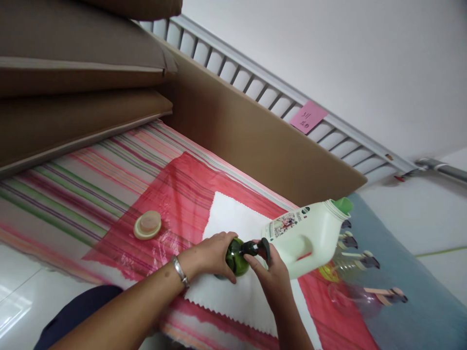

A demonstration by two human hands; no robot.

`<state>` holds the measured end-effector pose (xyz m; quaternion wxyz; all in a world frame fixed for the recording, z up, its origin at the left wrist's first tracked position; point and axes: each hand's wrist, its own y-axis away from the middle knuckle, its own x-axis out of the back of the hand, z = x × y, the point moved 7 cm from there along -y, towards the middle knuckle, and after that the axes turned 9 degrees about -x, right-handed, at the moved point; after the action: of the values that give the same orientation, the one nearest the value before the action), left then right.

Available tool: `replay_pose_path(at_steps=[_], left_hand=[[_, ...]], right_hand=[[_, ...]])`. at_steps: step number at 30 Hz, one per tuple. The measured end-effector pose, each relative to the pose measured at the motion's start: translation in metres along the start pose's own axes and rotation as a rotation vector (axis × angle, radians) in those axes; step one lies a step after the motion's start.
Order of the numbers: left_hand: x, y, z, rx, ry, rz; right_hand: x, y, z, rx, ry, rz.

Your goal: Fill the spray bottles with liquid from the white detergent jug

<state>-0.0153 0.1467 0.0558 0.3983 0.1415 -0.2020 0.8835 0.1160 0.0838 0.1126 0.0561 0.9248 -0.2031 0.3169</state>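
A small green see-through bottle (237, 258) is wrapped by the fingers of my left hand (215, 255), which wears a silver bracelet. My right hand (272, 274) is closed around the black pump top (251, 247) at the bottle's neck. The bottle is over a white cloth (228, 214) with a zigzag edge. Just beyond my right hand stands a pale green jug (321, 233) with a handle, a printed label and a green spout (343, 205). Away to the left lies a round cream cap (148, 224).
Several clear bottles with dark tops, among them a pinkish bottle (365, 297), are at the right. A red see-through sheet (175, 189) covers part of the striped cloth (91, 170). Behind are a brown board (237, 131) and a white railing with a pink note (308, 116).
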Motion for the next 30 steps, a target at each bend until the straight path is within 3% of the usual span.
replay_pose_path(at_steps=[3,6,11,18,25,30], left_hand=[[0.001,0.001,0.001,0.024,0.005,-0.006],[0.001,0.000,0.001,0.026,0.008,-0.002],[0.000,0.000,0.000,-0.002,0.006,0.008],[0.001,0.001,0.001,0.008,0.023,0.013],[0.002,0.001,0.003,0.019,-0.004,-0.014],[0.002,0.001,0.004,0.026,-0.018,-0.024]], right_hand=[[-0.001,0.000,-0.003,0.057,-0.060,-0.085],[-0.004,0.000,-0.009,0.117,0.030,-0.165],[0.000,-0.004,-0.009,0.083,0.155,-0.092],[-0.005,-0.003,-0.015,0.149,0.157,-0.200],[-0.008,-0.006,0.001,0.023,-0.140,-0.225],[-0.008,-0.003,0.006,-0.003,-0.158,-0.167]])
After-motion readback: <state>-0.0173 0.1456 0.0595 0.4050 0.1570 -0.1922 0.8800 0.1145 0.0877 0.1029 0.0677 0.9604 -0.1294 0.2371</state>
